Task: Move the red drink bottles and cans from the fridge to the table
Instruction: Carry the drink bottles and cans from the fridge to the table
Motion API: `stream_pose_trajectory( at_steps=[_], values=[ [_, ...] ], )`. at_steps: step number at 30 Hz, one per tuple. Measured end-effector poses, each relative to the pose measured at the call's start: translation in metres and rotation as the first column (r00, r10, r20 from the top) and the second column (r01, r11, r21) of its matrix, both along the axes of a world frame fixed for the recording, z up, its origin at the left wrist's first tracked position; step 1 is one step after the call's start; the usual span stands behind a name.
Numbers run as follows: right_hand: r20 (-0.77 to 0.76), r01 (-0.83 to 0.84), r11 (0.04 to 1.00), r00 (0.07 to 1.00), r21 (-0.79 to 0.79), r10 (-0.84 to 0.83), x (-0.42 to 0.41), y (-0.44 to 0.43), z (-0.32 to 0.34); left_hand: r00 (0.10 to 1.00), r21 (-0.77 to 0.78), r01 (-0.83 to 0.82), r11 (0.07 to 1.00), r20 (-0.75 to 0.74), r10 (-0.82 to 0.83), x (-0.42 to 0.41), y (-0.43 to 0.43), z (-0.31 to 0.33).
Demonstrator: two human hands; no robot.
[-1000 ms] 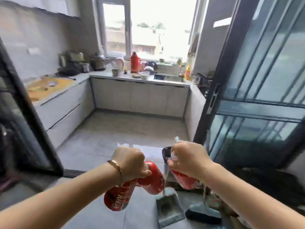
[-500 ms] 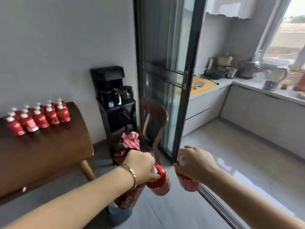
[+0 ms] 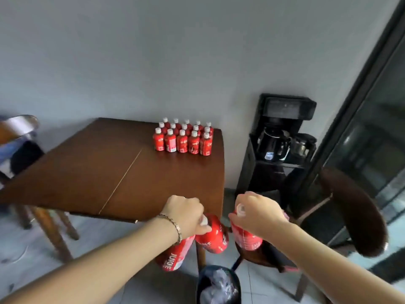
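My left hand [image 3: 183, 213] grips two red drink bottles by their necks: one [image 3: 174, 255] hangs down with its white-lettered label showing, the other [image 3: 213, 234] points right. My right hand [image 3: 257, 212] holds a third red bottle [image 3: 245, 238] by its top, white cap up. Both hands hover just off the near right corner of the brown wooden table [image 3: 122, 172]. Several red bottles with white caps [image 3: 184, 138] stand in tidy rows at the table's far right corner, near the wall.
A black stand with a kettle and a glass pot [image 3: 278, 145] is right of the table. A dark wooden chair [image 3: 350, 207] stands at my right, by a glass sliding door [image 3: 372, 128]. A bin with a bag [image 3: 219, 286] sits on the floor below. Another chair [image 3: 19, 139] is far left.
The view has swung left from the kitchen doorway to face the table, which now lies just ahead. Both hands keep the same hold on their bottles.
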State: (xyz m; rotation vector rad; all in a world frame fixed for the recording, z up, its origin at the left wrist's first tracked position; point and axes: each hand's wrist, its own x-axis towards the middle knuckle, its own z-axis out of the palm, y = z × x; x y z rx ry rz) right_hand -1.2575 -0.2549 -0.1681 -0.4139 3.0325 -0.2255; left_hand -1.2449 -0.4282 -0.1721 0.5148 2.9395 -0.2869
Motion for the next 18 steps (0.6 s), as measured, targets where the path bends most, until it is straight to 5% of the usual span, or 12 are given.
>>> stream_pose_trajectory(
  at_steps=[7,18],
  values=[
    [0.087,-0.077,0.996,0.993,-0.047,0.081,-0.118,-0.089,-0.028,0.984,0.003,-0.173,0.985,0.032,0.173,-0.098,-0.093,-0.014],
    [0.187,0.101,0.988,0.979,-0.114,-0.078,-0.299,-0.212,-0.072,0.997,-0.088,-0.028,0.996,0.070,0.034,-0.290,-0.213,-0.041]
  ],
)
